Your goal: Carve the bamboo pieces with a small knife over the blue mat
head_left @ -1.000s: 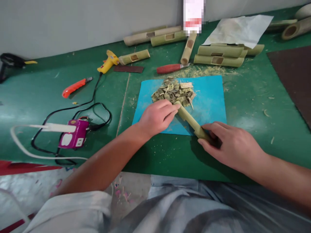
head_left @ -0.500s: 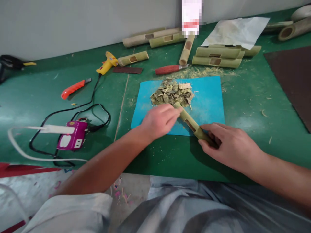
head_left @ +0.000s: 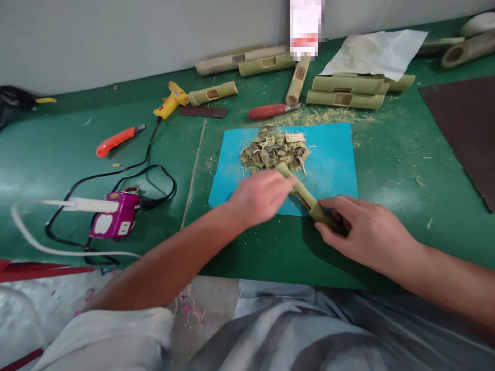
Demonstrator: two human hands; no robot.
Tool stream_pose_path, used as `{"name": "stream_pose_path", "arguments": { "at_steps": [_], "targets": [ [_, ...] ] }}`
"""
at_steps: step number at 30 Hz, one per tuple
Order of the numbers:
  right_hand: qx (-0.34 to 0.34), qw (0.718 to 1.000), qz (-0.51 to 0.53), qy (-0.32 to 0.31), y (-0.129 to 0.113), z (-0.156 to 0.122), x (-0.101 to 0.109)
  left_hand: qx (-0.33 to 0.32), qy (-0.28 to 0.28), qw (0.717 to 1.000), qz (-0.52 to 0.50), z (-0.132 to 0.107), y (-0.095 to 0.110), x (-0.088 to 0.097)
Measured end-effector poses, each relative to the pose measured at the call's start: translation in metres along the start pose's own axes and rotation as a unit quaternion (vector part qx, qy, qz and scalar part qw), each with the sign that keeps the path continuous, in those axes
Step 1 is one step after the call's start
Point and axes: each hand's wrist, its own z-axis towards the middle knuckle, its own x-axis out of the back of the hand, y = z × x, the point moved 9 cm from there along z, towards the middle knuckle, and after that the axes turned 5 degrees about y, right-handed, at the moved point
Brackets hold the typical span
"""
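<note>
A short green bamboo tube (head_left: 305, 198) with a rectangular slot cut in its side lies slanted across the near edge of a blue mat (head_left: 332, 159). My right hand (head_left: 363, 232) is closed round the tube's near end. My left hand (head_left: 259, 198) rests on the tube's far half, fingers curled against it, slightly blurred. Just beyond the tube's far tip sits a pile of bamboo chips (head_left: 274, 149) on the mat.
On the green table lie a red-handled knife (head_left: 270, 110), an orange utility knife (head_left: 118, 139), a yellow glue gun (head_left: 171, 99), a purple power strip (head_left: 112, 221) with black cables, several slotted bamboo tubes (head_left: 344, 91), white paper (head_left: 375, 51) and a dark sheet (head_left: 464, 123).
My left hand has slid a little toward me along the tube, and the tube's slot has turned into view. My right hand has kept its hold on the near end.
</note>
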Motion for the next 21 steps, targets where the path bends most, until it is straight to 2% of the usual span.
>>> {"name": "stream_pose_path", "arguments": {
  "at_steps": [2, 6, 10, 14, 18, 21],
  "targets": [
    [0.0, 1.0, -0.005, 0.002, 0.0, 0.0, 0.0, 0.026, 0.022, 0.999, 0.027, 0.0, -0.006, 0.005],
    [-0.005, 1.0, -0.001, -0.013, 0.001, 0.0, -0.002, -0.027, -0.015, 0.999, 0.005, -0.001, 0.004, -0.001],
    [-0.007, 1.0, 0.0, -0.012, 0.001, 0.0, -0.002, 0.01, 0.026, 0.999, 0.037, -0.002, -0.004, 0.008],
    [-0.007, 1.0, 0.004, -0.013, 0.001, 0.0, -0.002, -0.035, -0.015, 0.999, -0.001, -0.004, 0.008, -0.001],
    [-0.018, 1.0, 0.003, -0.017, 0.001, 0.0, -0.002, 0.009, 0.018, 0.999, 0.028, -0.002, 0.001, 0.005],
    [-0.019, 1.0, 0.0, -0.025, 0.001, -0.001, -0.004, -0.045, -0.023, 0.999, 0.005, -0.004, 0.013, -0.002]
  ]
}}
